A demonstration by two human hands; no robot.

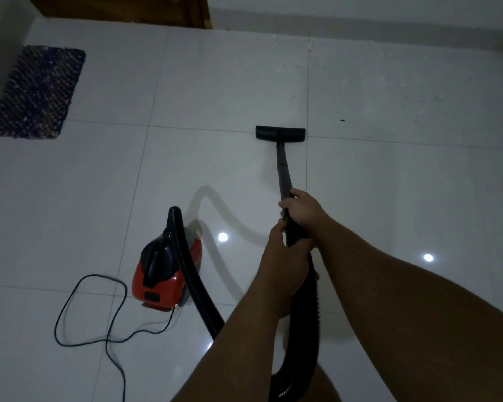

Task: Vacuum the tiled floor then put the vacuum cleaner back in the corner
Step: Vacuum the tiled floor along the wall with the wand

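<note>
vacuum cleaner [160, 268] sits on the tiled floor [389, 184] to the left of the person, its hose [198, 288] looping back to the wand [282, 166]. both hands are closed on the wand: right hand [302, 211] farther forward, left hand [285, 256] just behind. its long axis runs straight ahead to the floor head [280, 132], with pale debris [413, 82] beyond and right, so the next stroke likely goes forward-right.

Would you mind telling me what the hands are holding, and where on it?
Both hands grip the vacuum wand at its upper end: right hand higher on the tube, left hand just below, where the hose joins.
</note>
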